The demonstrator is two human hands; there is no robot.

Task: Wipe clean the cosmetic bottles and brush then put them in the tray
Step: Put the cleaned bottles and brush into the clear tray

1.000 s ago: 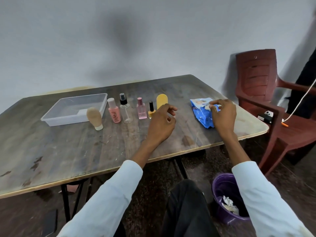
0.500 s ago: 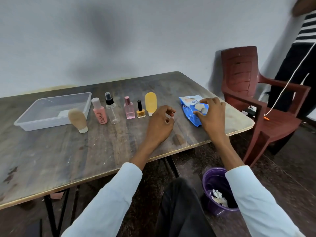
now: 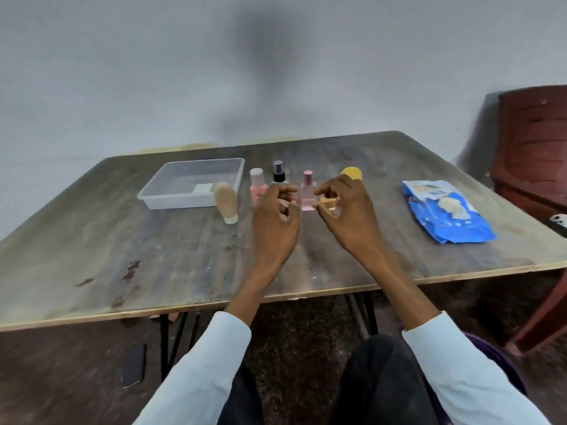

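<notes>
Both hands, left [image 3: 275, 222] and right [image 3: 343, 216], are held with curled grips just before the upright bottles [image 3: 307, 194]; whether anything is pinched cannot be told.

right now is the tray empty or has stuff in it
Nearly empty: the tray holds only a small pale flat piece; every bottle stands outside it.

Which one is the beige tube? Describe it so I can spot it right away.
Find the clear tray at the table's far left. The beige tube stands at its near right corner, cap down. It alone in the row of bottles is beige and stands nearer than the rest.
</notes>
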